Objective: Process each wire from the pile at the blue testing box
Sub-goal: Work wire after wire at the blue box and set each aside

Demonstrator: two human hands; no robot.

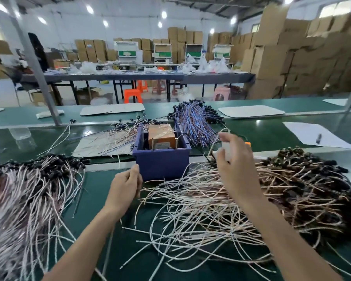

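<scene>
Centrally, the blue testing box (pixel 162 165) holds an orange block (pixel 161 134); bare worktop (pixel 118 240) fronts it. Left hand (pixel 126 185) curled, right hand (pixel 234 165) blurred: grip state of both indeterminate.

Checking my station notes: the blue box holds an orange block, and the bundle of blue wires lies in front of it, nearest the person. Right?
Not quite. The blue box does hold an orange block, but the bundle of blue wires lies behind it, to the right, away from the person; the head view shows this.
</scene>
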